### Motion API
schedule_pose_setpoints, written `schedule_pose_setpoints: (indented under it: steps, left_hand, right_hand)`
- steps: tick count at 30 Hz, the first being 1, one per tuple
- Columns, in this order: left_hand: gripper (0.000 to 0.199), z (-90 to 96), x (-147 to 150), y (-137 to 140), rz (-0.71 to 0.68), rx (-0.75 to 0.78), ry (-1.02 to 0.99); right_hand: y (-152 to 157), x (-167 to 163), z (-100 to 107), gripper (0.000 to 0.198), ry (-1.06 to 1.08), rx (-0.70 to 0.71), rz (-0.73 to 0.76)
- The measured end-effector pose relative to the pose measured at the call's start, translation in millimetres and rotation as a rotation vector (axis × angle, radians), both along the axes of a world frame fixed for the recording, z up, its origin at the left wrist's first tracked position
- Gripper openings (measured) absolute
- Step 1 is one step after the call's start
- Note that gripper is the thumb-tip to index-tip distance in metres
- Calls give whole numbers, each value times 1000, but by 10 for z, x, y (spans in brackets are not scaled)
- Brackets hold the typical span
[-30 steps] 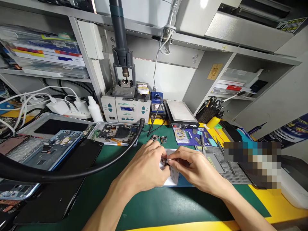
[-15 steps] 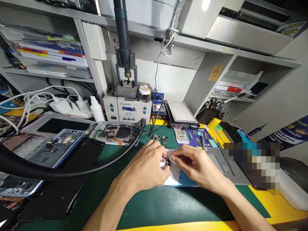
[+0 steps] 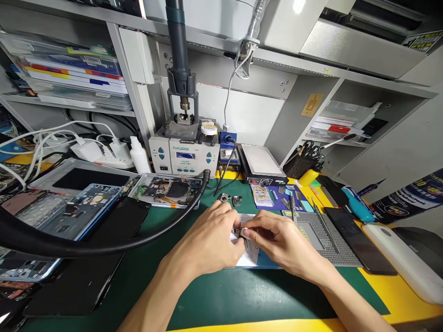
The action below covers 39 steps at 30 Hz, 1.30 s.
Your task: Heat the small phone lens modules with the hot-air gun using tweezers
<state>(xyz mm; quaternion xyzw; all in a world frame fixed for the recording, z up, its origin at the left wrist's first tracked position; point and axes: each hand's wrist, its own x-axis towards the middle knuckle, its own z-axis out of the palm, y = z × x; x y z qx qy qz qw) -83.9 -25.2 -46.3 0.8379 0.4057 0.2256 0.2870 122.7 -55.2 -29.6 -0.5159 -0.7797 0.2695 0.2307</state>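
Under my hands on the green mat lies a flat white-and-blue panel [image 3: 249, 259], phone-sized, with small dark parts near its middle partly hidden by my fingers. My left hand [image 3: 216, 235] is closed at the panel's left side, thumb and fingers curled inward; what it grips is hidden. From the right, my right hand [image 3: 281, 236] pinches a small white piece [image 3: 244, 233] between thumb and forefinger, over the dark parts. Just beyond my left fingers rest two small camera modules [image 3: 237, 200].
A black hose [image 3: 152, 243] arcs across the left side, above opened phones [image 3: 86, 216]. Behind stands a hot air station [image 3: 185, 157]. To the right lie a perforated grey mat [image 3: 341, 251], tweezers [image 3: 325, 226] and a black phone [image 3: 362, 242].
My right fingertips with the white piece have shifted slightly left and down, closer to my left thumb. My left hand stays nearly still.
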Motion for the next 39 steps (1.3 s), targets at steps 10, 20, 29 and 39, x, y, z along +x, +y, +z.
schedule_pose_setpoints:
  steps: [10,20,29,39]
  left_hand:
    - [8,18,-7,-8,-3,-11,4]
    - [9,3,-9,-5,8,-24,14]
    - [8,14,-2,-1,10,-29,14]
    - [6,44,-10,-20,-7,-24,16]
  right_hand:
    - [51,27,-63,24,-5,67,-86]
    - [28,36,49,20,-32,-43,-86]
    - [-18,7,115,19,-15,-158,2]
    - [12,-27,-16,19,69,-7,-2]
